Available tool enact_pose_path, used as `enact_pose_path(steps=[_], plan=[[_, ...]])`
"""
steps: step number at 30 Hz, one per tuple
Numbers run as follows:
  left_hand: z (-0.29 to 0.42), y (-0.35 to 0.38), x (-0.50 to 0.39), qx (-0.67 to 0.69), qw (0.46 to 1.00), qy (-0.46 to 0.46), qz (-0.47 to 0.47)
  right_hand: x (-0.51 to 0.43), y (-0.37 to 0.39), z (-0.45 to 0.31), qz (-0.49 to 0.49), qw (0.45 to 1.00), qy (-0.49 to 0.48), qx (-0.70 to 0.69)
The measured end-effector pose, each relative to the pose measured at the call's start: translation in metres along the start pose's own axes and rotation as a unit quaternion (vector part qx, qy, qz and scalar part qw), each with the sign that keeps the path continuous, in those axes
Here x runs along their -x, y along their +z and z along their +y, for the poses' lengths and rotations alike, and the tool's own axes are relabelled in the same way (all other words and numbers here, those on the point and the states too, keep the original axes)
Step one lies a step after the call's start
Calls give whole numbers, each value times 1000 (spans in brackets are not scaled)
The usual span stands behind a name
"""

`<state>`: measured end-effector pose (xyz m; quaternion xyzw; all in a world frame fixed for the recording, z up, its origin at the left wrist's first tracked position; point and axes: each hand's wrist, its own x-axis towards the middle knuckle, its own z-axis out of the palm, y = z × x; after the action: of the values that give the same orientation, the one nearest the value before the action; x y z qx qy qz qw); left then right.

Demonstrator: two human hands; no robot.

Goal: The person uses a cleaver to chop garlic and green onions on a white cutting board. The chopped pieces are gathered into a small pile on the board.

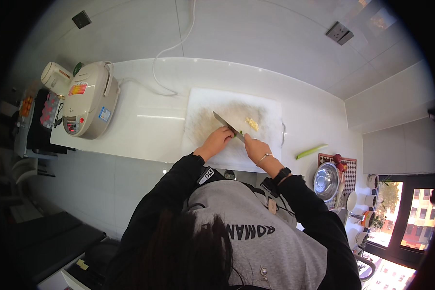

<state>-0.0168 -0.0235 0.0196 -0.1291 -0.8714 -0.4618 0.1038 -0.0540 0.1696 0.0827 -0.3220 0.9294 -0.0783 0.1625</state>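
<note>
My right hand (257, 148) grips the handle of a kitchen knife (223, 120), whose broad blade points up and left over a white cutting board (199, 98). Close against the blade, my left hand (217, 141) has its fingers bent on a small piece of green vegetable (235, 136), mostly hidden by fingers and blade. A bit of green also shows on the far side of the knife. A small pile of chopped pale yellow pieces (252, 124) lies on the board to the right of the blade.
A green stalk (311, 151) lies right of the board, near a metal bowl (326, 182) and red round produce (338, 158) on a checkered mat (349, 170). A rice cooker (90, 99) stands at the left; a white cable (154, 69) runs down the wall onto the counter.
</note>
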Motion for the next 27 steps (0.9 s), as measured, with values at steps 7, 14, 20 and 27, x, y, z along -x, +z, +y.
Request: enact_pose_path(steps=[7,14,20,27], plan=[[2,-10,7,-104,994,13,-23,-8,21,8,87,995,4,-47],[3,-7,-2,-55,998,12,-21,-2,-7,6,45,998,19,-45],[4,-2,-8,-51,999,-4,-11,5,-23,3,-2,999,35,-4],[1,-3,-7,-48,999,6,-4,10,-14,5,-28,999,44,14]])
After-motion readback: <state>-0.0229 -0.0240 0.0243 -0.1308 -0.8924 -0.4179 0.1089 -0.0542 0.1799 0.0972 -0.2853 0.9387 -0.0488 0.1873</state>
